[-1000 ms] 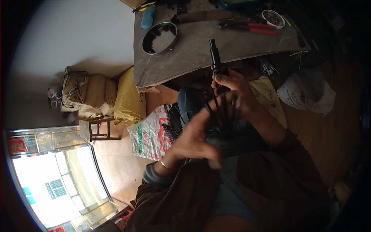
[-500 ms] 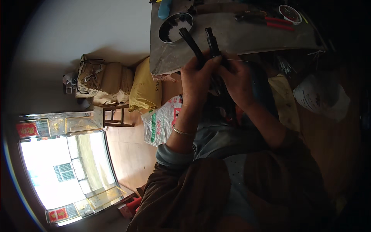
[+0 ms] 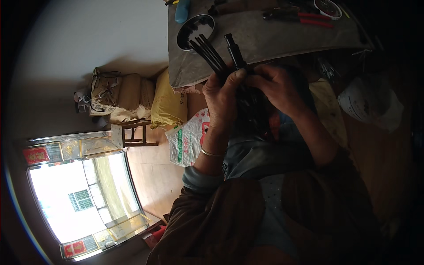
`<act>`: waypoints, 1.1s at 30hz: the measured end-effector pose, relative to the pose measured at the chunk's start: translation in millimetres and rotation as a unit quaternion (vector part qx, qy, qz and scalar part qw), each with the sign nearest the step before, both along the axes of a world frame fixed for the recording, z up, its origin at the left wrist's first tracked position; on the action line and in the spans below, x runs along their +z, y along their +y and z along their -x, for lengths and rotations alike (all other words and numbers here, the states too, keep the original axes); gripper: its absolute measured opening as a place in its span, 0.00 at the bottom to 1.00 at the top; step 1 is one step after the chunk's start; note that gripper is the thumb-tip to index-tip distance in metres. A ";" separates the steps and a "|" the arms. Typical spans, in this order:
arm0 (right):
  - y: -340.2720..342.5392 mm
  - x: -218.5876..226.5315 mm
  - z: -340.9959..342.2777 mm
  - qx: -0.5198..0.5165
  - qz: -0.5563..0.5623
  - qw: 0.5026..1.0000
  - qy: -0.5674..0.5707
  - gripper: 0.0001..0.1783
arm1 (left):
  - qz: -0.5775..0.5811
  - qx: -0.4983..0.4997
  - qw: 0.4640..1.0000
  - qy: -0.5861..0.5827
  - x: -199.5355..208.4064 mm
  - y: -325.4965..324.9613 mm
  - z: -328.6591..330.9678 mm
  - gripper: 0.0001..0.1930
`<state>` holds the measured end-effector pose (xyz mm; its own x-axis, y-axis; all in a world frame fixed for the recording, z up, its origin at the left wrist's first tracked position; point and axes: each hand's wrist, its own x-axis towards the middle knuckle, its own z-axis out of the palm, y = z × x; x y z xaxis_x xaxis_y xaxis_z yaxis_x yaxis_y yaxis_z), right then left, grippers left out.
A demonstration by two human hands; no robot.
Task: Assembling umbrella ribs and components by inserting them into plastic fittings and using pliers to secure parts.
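Between my hands, over my lap, is a black bundle of thin rods with a thicker stepped tube, looking like a folded umbrella frame. Its upper ends fan out toward the table; the dark lower part hangs between my forearms, its details lost in shadow. My left hand is closed around the bundle, thumb pressed against the tube's base. At the right side of the bundle, my right hand has its fingers bent and pinched together. Whatever lies between those fingertips is hidden or too small to make out.
On the grey-topped table lie a bowl with dark bits, red-handled pliers and a round white-rimmed container. Sacks, a wooden stool and a printed plastic bag are at left; a white bag hangs right.
The rod ends have spread apart and tilted left. My left thumb has shifted up to the tube's base. A thin bright line beside my right hand no longer shows. The whole view has shifted slightly.
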<state>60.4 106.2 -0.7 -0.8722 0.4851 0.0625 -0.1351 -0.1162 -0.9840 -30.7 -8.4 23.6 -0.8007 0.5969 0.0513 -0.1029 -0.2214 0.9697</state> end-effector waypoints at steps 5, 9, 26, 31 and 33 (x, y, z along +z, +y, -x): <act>7.5 -8.7 1.7 0.072 0.070 0.994 -0.041 0.12 | -0.007 0.000 1.000 0.003 -1.8 -5.8 -3.7 0.14; 7.2 -15.3 6.5 0.076 0.109 0.990 -0.050 0.12 | 0.007 0.001 1.000 0.028 -1.5 -6.9 -4.0 0.15; 3.2 1.2 3.6 0.092 0.085 0.987 -0.103 0.15 | 0.058 -0.031 0.997 0.052 11.5 -9.1 0.0 0.11; 3.4 11.4 -2.8 0.052 -0.029 0.994 -0.089 0.16 | 0.024 -0.056 0.998 -0.015 17.1 -6.7 -0.9 0.09; 7.4 10.8 0.7 0.075 -0.004 0.993 -0.092 0.17 | 0.006 -0.046 0.999 -0.028 20.4 -5.1 -0.8 0.08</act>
<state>59.6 113.6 10.2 -0.9318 0.3482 -0.1022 0.0661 -0.1141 -0.9913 -29.9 -13.5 44.0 -0.7441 0.6681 0.0001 -0.1771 -0.1974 0.9642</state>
